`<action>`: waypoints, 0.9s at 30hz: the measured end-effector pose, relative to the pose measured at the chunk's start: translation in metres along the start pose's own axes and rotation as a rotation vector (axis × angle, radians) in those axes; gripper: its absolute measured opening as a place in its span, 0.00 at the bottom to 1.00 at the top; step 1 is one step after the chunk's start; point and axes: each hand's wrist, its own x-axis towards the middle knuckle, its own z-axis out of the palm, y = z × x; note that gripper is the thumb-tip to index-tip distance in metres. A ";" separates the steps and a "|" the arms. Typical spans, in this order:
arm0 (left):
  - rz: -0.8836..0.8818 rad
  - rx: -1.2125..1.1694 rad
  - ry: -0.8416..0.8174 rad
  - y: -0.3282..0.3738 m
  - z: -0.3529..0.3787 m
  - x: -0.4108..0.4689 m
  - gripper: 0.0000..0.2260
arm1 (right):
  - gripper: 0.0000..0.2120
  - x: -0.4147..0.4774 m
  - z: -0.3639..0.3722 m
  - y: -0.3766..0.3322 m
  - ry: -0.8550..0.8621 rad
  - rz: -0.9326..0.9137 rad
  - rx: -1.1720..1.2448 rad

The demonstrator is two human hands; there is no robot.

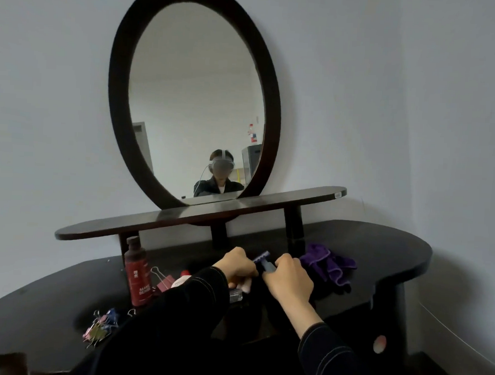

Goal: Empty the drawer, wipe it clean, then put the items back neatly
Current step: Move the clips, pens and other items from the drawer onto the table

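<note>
Both hands are meeting over mid-desk. The right grip (289, 278) is curling round the near end of a small blue toothed clip (262, 259). The left grip (238, 264) is curling beside it, but I cannot tell what it is holding. The clip's long axis is running away from the person, teeth toward the mirror (193, 98). A purple cloth (328, 263) is lying just right of the right grip. The dark desk (381, 246) is carrying a red bottle (137, 270) and binder clips (101, 323), with a pale wall behind.

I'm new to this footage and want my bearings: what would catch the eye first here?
The big oval mirror above the dark dressing table draws the eye first. Below it, at centre, the left hand and right hand meet at a small blue toothed item, with a purple cloth just right of them and a red bottle standing to their left.
</note>
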 end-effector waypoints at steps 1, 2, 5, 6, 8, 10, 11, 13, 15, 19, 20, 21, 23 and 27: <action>-0.009 -0.013 -0.012 0.001 0.002 0.001 0.09 | 0.21 0.000 0.000 0.000 0.005 -0.002 0.019; -0.023 -0.037 -0.008 0.001 0.004 0.003 0.09 | 0.20 0.000 0.000 -0.001 0.009 -0.003 0.038; -0.074 -0.211 0.061 -0.002 0.004 0.010 0.08 | 0.17 -0.001 0.000 0.000 -0.006 -0.015 0.057; -0.087 -0.254 0.099 -0.004 0.003 0.011 0.07 | 0.16 -0.001 0.000 -0.001 -0.020 -0.019 0.057; -0.090 -0.278 0.199 -0.008 0.001 0.016 0.06 | 0.14 0.001 0.001 -0.001 -0.056 -0.028 0.074; -0.072 -0.249 0.316 -0.014 -0.001 0.021 0.08 | 0.12 0.002 0.001 -0.001 -0.094 -0.033 0.115; -0.053 -0.231 0.346 -0.016 -0.001 0.022 0.11 | 0.12 0.002 0.001 0.000 -0.116 -0.040 0.134; 0.022 -0.187 0.336 -0.019 -0.001 0.020 0.16 | 0.13 0.001 0.002 0.001 -0.151 -0.058 0.157; 0.123 -0.151 0.341 -0.024 -0.002 0.010 0.18 | 0.11 -0.001 0.001 0.002 -0.134 -0.070 0.152; 0.376 -0.069 0.581 -0.036 -0.004 -0.044 0.14 | 0.08 -0.015 -0.006 0.005 -0.026 -0.060 0.242; 0.462 -0.095 0.649 -0.042 -0.001 -0.064 0.12 | 0.09 -0.023 -0.009 0.007 -0.013 -0.064 0.318; 0.563 -0.132 0.704 -0.051 0.004 -0.085 0.11 | 0.09 -0.034 -0.011 0.010 0.016 -0.092 0.374; 0.752 -0.170 0.773 -0.073 0.016 -0.131 0.10 | 0.08 -0.068 -0.016 0.016 0.111 -0.236 0.424; 0.911 -0.229 0.717 -0.141 0.061 -0.201 0.09 | 0.07 -0.154 -0.011 0.043 0.300 -0.632 0.428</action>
